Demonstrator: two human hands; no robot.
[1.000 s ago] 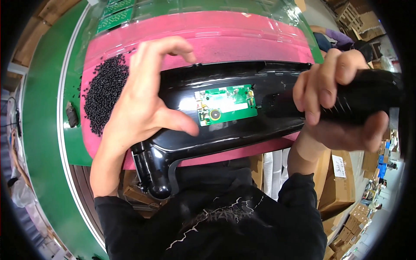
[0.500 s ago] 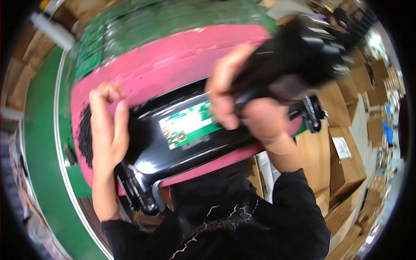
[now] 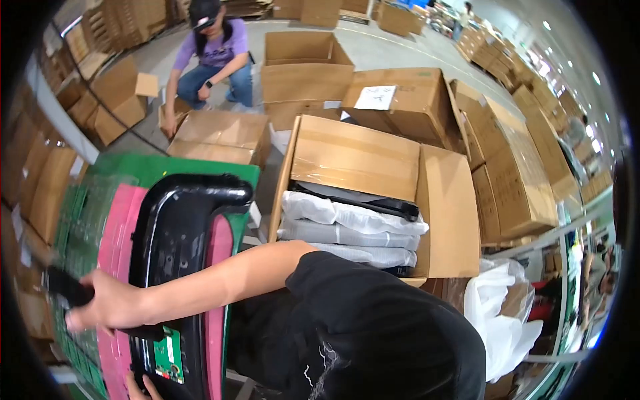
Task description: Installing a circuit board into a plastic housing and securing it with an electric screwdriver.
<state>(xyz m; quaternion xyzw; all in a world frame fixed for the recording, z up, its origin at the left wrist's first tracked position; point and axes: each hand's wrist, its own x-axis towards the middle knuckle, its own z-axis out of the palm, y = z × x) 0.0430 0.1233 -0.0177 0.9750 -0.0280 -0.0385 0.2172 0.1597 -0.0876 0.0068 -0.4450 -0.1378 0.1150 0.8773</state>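
Head cam, only view I'm getting: the right hand [image 3: 110,303] is wrapping around a blurry black tool [image 3: 65,285] at the lower left of the frame, so that grip is clearly closed. The tool's dark front end is poking out from under the hand, just above the green circuit board [image 3: 168,357]. The board is sitting down low in a glossy black housing [image 3: 157,247], which is running up the left part of the frame, with its curved arm bending right at the top.

The left hand [image 3: 136,390] is barely making it into the bottom edge, a couple of fingers showing by the housing's lower end. Most of it is getting cut off, so I can't tell if it's gripping anything.

The housing is lying on a pink mat [image 3: 113,233] over a green table [image 3: 150,165], and clear plastic [image 3: 87,213] is covering the far left side. An open cardboard box [image 3: 450,213] is taking up the middle, holding white-wrapped pieces [image 3: 347,233]. A co-worker in purple [image 3: 220,50] is crouching at upper left, reaching down beside a closed carton [image 3: 220,130]. A white plastic bag [image 3: 493,320] is slumping at lower right.
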